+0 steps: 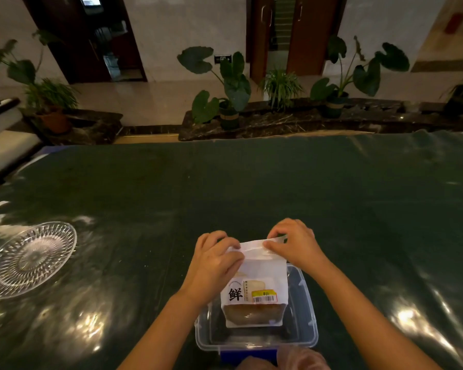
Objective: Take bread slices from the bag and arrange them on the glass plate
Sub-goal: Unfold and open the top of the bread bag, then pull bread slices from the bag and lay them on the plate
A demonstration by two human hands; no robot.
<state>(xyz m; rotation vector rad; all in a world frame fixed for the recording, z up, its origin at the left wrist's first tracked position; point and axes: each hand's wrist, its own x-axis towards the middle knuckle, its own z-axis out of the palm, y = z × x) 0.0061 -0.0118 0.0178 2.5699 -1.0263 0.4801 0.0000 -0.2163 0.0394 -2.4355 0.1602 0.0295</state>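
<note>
Both my forearms are bare right up to where they leave the bottom of the view, with no sleeve or cuff showing. My left hand (216,259) is bare: no glove, no ring, no watch or band at the wrist. My right hand (294,243) is just as plain, with nothing worn on the fingers or the wrist. My nails look short and unpainted, though the dim light makes that hard to judge.

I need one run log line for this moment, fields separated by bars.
step: opening | white paper bread bag upright in clear plastic tub | left hand, right hand pinch top | round glass plate empty
</note>
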